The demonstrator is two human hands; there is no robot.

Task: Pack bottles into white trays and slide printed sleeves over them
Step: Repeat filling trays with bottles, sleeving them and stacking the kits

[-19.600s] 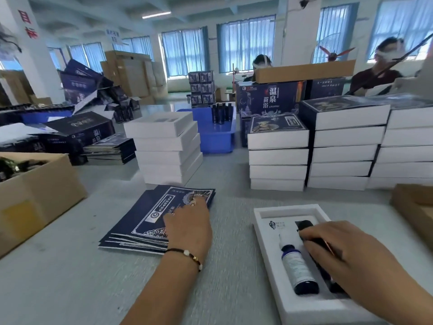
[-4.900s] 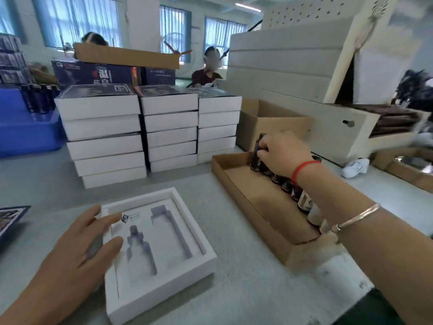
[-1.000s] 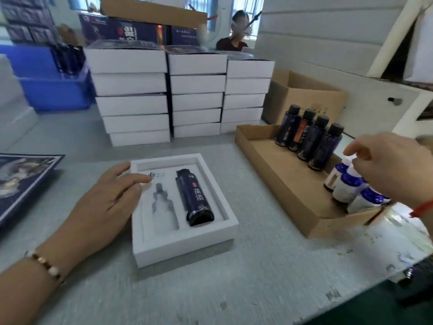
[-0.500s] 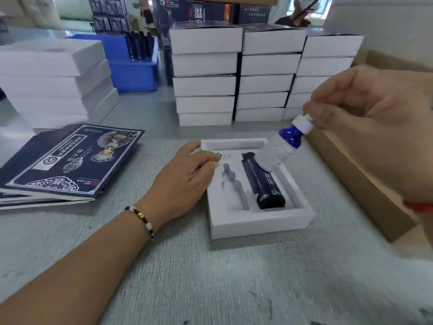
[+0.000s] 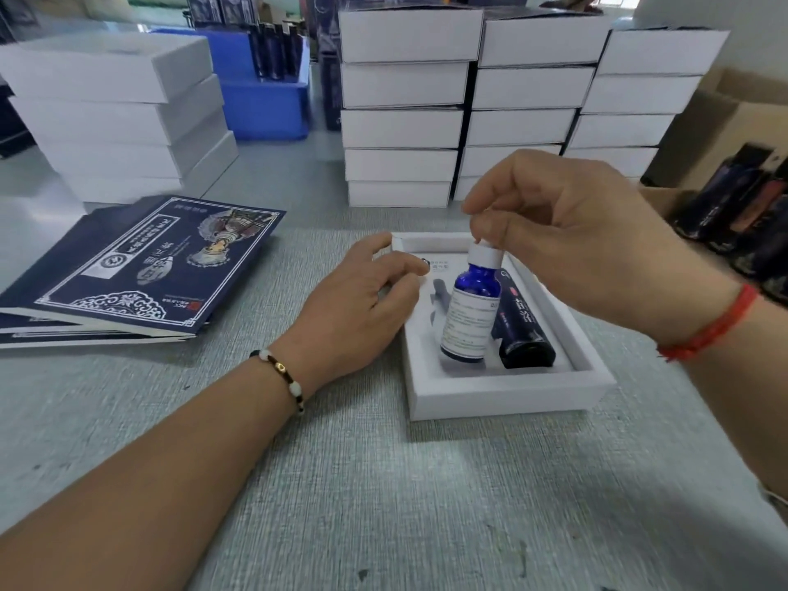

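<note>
Tray before me on the counter

My left grip (image 5: 358, 300) rests at the tray (image 5: 503, 394)'s left wall; my right grip (image 5: 584, 245) holds a dropper bottle (image 5: 471, 309) over it, left of the bottle lying inside (image 5: 522, 330); sleeves (image 5: 140, 266) far left; boxes (image 5: 401, 121) stacked behind.

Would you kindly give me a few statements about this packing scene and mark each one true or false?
1. The right hand pinches the blue bottle by its white cap. True.
2. The dark bottle lies in the white tray. True.
3. The left hand holds a printed sleeve. False: it rests on the tray's left edge; the printed sleeves lie stacked to the left.
4. The blue bottle already lies flat in its slot. False: it is held roughly upright over the tray.
5. The tray carries a sleeve. False: it is uncovered.
</note>
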